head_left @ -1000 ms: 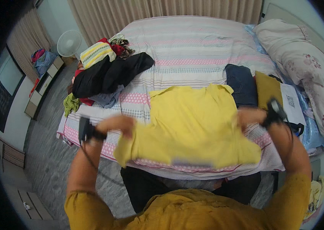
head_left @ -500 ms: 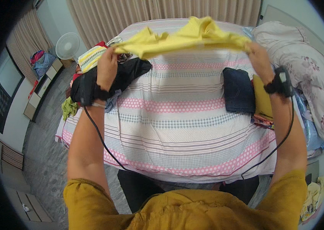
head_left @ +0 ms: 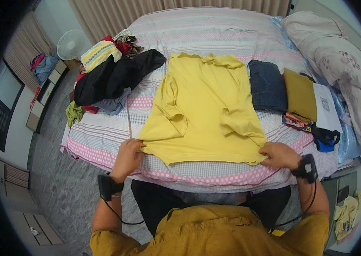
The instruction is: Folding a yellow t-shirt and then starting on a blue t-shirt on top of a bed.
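A yellow long-sleeved shirt [head_left: 206, 106] lies spread on the bed [head_left: 184, 170], its hem toward me and its collar end at the far side. Both sleeves rest folded over the body of the shirt. My left hand [head_left: 128, 158] pinches the near left corner of the hem. At the near right corner, my right hand [head_left: 278, 155] grips the hem too. Each wrist wears a black strapped device with a cable.
Loose clothes with black trousers [head_left: 112, 79] are heaped on the left. Folded jeans [head_left: 268, 87] and an olive folded garment [head_left: 301, 96] lie on the right, near a white sheet [head_left: 326, 109]. A crumpled floral quilt [head_left: 334, 55] lies beyond. A fan [head_left: 70, 45] stands left.
The yellow shirt came down from the air and now lies flat on the bed. Both hands moved toward me with its hem, still gripping it.
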Available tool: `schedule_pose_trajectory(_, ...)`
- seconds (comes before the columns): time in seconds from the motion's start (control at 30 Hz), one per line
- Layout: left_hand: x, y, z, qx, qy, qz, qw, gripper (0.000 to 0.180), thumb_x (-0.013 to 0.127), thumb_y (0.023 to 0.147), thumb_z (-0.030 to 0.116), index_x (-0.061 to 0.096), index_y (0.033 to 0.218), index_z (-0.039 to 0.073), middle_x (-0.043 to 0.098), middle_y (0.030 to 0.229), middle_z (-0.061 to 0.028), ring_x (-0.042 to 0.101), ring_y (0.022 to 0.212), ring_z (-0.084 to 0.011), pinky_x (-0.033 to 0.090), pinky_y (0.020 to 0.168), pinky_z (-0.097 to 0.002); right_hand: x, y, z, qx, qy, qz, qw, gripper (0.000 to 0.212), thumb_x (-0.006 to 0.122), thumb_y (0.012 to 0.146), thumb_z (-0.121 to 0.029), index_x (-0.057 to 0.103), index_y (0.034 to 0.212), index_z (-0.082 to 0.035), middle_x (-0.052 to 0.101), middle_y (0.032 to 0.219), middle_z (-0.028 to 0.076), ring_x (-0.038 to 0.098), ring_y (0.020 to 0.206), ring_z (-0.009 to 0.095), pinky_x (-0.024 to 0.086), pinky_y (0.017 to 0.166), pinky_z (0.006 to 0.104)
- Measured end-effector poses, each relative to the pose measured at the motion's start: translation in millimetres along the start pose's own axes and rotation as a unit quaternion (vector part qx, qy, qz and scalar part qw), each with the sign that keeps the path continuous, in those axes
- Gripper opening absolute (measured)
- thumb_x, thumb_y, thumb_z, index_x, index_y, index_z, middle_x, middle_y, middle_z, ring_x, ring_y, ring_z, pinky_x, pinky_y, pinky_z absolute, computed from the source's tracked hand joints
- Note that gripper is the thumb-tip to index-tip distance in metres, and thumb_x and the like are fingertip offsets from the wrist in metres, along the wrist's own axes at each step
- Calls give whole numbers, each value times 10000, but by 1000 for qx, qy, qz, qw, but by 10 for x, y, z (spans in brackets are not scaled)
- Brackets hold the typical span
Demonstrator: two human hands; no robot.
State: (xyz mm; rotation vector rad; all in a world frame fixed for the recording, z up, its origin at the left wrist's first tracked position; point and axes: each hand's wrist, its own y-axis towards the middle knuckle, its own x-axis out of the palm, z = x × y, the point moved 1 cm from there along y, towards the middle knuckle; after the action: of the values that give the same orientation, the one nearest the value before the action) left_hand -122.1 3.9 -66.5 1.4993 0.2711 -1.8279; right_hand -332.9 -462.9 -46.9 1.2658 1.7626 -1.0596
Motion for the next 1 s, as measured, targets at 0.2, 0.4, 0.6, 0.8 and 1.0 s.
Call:
schedule_pose_trajectory(0.2, 68, 524, 255, -63, -85, 74, 992, 297, 625, 685, 3, 644, 978, 46, 638, 968, -131, 556, 1017, -354, 432, 937, -420, -198, 574, -171, -19, 63, 214, 975, 439, 764, 705, -242, 651, 1069, -25, 620, 910, 148, 602, 886, 317, 471, 797, 391)
schedule_pose_trajectory(0.4, 468, 818, 385, 12, -8, 160, 987, 313, 649, 739, 34, 636, 1051, 32, 638, 975, -136, 575, 1009, -340, 452, 914, -412, 221, 1016, 46, -54, -64, 203, 976, 405, 715, 751, -240, 643, 1092, -34, 637, 946, 157, 585, 948, 360, 454, 853, 417)
schedule_pose_trajectory(0.6, 452, 483, -695, -204, -206, 340, 895, 219, 518, 898, 92, 603, 1083, 13, 658, 990, -142, 633, 913, -254, 484, 835, -354, -136, 419, 641, 95, 273, 542, 789, 170, 608, 909, -122, 652, 975, 28, 654, 852, 35, 568, 736, 92, 464, 679, 234)
schedule_pose_trajectory(0.8, 348, 33, -749, -258, -94, 437, 857, 352, 582, 897, 119, 500, 1215, -9, 562, 1099, -150, 539, 991, -250, 433, 897, -363, 123, -149, 1104, 161, 282, 707, 629, 388, 562, 940, -89, 464, 1300, 17, 559, 1179, 102, 554, 1009, 169, 476, 840, 270)
schedule_pose_trajectory(1.0, 554, 579, 665, 85, -82, 72, 990, 431, 651, 822, 138, 543, 1228, 40, 563, 1215, -184, 468, 1207, -404, 362, 1036, -466, 123, 666, -158, -10, 25, 442, 897, 451, 641, 836, -105, 529, 1264, -23, 501, 1348, 185, 427, 1290, 355, 301, 1101, 443)
